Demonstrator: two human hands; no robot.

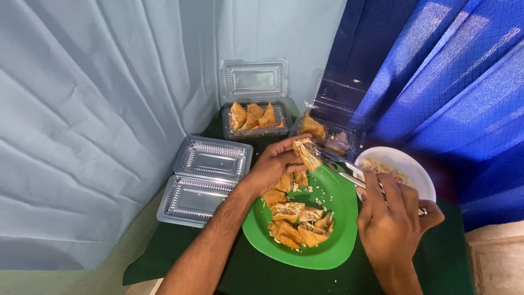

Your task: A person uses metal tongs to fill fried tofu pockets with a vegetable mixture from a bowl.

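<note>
My left hand holds a golden fried tofu piece above the far rim of a green plate. My right hand grips metal tongs whose tips touch the open side of that piece. Several more stuffed tofu pieces lie on the plate below my left wrist. A white bowl with pale shredded filling stands just right of the plate, behind my right hand.
An empty clear plastic clamshell box lies open at the left. Two more clear boxes at the back, one and another, hold fried pieces. A dark green cloth covers the table. Pale and blue curtains hang close behind.
</note>
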